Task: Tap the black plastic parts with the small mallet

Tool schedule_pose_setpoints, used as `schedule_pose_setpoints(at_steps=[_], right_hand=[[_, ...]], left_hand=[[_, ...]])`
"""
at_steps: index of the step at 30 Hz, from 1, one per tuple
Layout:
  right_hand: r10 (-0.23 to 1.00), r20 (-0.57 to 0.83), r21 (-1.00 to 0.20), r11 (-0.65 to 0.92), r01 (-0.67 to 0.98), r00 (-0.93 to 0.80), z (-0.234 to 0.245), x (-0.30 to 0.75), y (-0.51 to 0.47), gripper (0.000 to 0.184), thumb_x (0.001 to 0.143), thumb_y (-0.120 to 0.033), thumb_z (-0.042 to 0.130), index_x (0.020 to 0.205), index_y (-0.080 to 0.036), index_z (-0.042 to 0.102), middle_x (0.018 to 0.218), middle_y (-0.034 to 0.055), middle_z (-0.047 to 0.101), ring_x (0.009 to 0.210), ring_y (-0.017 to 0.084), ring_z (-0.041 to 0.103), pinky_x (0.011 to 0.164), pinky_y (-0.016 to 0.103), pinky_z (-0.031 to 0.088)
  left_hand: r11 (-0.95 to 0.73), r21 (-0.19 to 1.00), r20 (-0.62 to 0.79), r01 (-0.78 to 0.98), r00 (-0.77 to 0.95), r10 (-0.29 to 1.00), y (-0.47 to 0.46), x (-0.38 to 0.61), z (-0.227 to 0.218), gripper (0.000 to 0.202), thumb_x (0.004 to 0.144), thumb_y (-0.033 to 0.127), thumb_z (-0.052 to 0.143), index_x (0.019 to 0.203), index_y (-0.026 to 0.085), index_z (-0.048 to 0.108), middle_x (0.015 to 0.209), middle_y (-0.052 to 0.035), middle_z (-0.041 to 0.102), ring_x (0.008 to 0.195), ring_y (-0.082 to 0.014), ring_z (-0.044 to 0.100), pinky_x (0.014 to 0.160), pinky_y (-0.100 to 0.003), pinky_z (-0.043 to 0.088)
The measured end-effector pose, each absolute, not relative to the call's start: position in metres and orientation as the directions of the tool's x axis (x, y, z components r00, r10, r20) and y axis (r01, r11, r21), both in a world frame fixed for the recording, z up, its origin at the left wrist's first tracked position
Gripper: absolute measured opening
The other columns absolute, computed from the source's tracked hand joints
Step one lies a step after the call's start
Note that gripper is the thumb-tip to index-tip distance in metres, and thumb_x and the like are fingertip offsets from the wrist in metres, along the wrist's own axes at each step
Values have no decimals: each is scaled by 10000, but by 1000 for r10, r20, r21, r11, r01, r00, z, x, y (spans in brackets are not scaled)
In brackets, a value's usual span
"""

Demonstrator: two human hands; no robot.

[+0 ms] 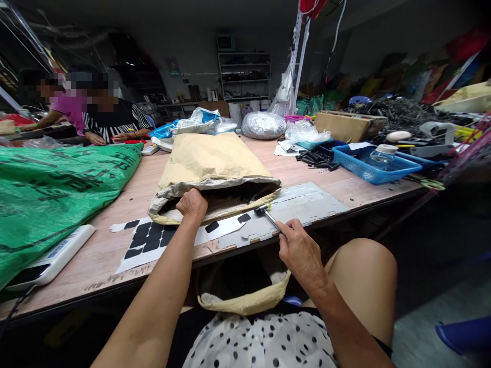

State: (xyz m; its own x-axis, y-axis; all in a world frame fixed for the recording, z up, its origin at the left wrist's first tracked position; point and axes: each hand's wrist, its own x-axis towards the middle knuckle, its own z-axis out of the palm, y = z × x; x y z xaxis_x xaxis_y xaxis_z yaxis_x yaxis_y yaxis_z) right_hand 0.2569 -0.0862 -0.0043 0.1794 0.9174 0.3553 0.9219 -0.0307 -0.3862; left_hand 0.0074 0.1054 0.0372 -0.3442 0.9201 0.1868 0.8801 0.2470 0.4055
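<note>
A tan paper sack (215, 163) lies on the wooden table (126, 199) with its open mouth facing me. My left hand (192, 204) reaches into that mouth, fingers curled inside and hidden. My right hand (297, 250) is closed on the handle of a small hammer (265, 212), whose dark head rests on a flat grey metal plate (303, 204) at the table's near edge. A white sheet with black sticker pads (148, 237) lies beside the sack, left of my left arm.
A big green woven bag (49, 194) covers the left of the table, with a white scale (49, 260) at its near edge. Blue trays (374, 166), a cardboard box (349, 125) and black parts sit to the right. Two people work at the far left. Another sack (245, 299) hangs under the table.
</note>
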Motion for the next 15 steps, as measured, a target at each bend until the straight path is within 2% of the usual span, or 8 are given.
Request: schedule_pose_setpoints(at_steps=[3,8,12,15], right_hand=[[915,360,-382,-32,924,181,-5,257,-86,365,962,-146,466,1227,-264,687,1060,42,628,882,138,633,723,229,446],[915,364,-368,-31,929,175,-4,257,-86,361,959,-142,480,1229,-266,686,1070,32,623,875,135,631,713,233,443],[917,357,-362,-38,932,176,-3,256,-88,366,963,-138,475,1238,-265,679,1063,31,619,853,126,629,704,228,440],[919,351,-368,-39,929,178,-3,256,-88,363,964,-143,474,1237,-267,678,1063,31,619,848,127,628,701,227,441]], left_hand=[[280,373,170,884,-362,916,98,-1,36,347,802,368,682,1026,119,771,1119,-289,720,1066,-455,682,823,-520,516],[200,361,120,911,-258,959,81,-11,33,413,771,459,703,1104,229,786,1111,-196,754,1068,-427,684,803,-465,514],[138,377,130,916,-200,971,77,-9,30,448,764,472,712,1139,236,777,1085,-181,762,1062,-425,677,787,-445,503],[87,400,164,912,-165,973,74,-6,30,403,793,447,692,1118,225,781,1090,-168,755,1045,-396,677,788,-423,500]])
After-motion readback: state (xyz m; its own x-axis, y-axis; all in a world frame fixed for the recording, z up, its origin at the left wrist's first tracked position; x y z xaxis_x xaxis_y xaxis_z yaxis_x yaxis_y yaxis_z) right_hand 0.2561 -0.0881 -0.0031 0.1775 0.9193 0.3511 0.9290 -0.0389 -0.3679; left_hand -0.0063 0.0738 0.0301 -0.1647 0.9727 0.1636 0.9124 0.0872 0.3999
